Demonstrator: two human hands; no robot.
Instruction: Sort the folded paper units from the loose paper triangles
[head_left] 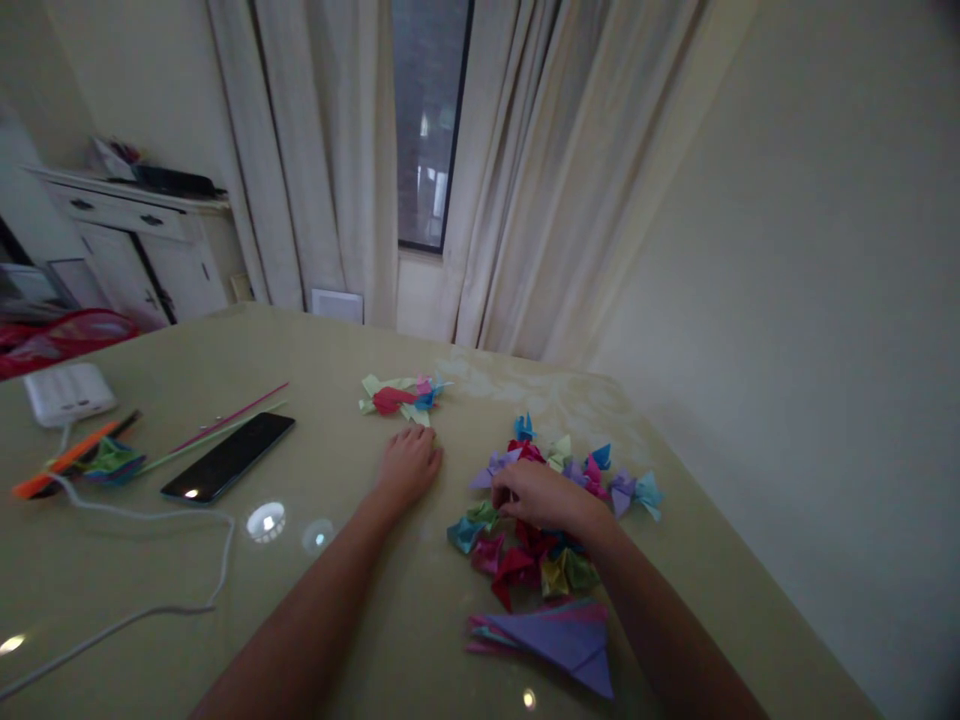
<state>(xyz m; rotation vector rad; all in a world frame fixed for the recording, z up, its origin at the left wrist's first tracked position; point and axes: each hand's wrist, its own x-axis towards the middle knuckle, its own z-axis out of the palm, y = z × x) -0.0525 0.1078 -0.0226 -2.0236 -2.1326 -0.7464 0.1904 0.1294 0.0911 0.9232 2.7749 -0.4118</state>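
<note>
My left hand (409,464) rests knuckles-up on the glossy table (345,350), fingers curled under, just below a small cluster of folded paper pieces (401,395) in pale green, red and blue. What its fingers hold, if anything, is hidden. My right hand (541,497) lies on a heap of colourful origami pieces (559,500), its fingers pinched at the heap's left side near a lilac piece (491,467). A stack of folded purple and pink paper sheets (559,640) lies close to me, below the heap.
A black phone (229,457) lies left of centre, with thin pink and green sticks (225,420) beside it. A white power bank (69,392) with a white cable (180,570), an orange pen (64,460) and more folded paper sit far left. Curtains, a window and a white cabinet (135,250) stand behind.
</note>
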